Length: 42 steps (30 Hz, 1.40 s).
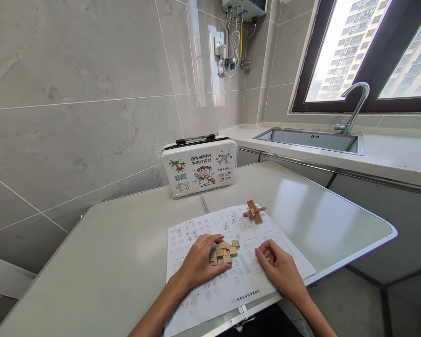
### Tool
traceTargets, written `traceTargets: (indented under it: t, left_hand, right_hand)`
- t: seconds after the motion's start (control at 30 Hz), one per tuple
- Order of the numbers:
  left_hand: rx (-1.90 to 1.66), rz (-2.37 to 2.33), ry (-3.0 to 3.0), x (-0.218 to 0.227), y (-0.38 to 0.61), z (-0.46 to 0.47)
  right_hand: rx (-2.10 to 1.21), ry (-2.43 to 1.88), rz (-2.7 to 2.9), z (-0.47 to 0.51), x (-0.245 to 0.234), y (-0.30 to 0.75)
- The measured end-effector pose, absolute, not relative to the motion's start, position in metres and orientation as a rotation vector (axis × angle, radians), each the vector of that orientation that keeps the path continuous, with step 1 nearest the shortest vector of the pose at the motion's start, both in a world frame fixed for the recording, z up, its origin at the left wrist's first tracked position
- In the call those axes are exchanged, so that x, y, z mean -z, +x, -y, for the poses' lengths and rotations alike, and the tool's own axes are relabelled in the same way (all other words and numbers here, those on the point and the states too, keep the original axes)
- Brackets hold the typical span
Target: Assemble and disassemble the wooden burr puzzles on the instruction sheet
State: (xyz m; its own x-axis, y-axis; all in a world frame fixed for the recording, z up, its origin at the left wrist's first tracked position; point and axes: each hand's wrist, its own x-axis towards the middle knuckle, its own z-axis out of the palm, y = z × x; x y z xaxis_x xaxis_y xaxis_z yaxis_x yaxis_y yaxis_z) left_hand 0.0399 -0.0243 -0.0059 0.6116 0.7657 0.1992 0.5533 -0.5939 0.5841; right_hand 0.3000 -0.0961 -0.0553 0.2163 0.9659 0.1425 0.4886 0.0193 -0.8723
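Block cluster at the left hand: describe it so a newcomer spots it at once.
Find the white case on the table, then the printed sheet in front of it. On that sheet, the left hand curls around the block cluster. Its pale, squarish faces set it apart from the darker wooden cross nearer the case.

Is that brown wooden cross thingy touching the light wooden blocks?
No, the printed paper shows between the brown wooden cross and the light wooden blocks.

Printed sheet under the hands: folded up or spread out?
Spread out: the printed sheet lies open across the table, print facing up, beneath the wooden blocks.
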Motion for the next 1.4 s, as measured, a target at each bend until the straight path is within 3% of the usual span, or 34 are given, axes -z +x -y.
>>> traceTargets:
  t: [1.13,1.4]
  left_hand:
    - [-0.801,-0.79,2.7,0.001,0.024,0.027]
    - [-0.927,-0.841,2.553,0.005,0.039,0.038]
  right_hand:
    - [-0.611,-1.593,1.422,0.097,0.057,0.297]
    - [-0.808,-1.405,1.615,0.104,0.043,0.295]
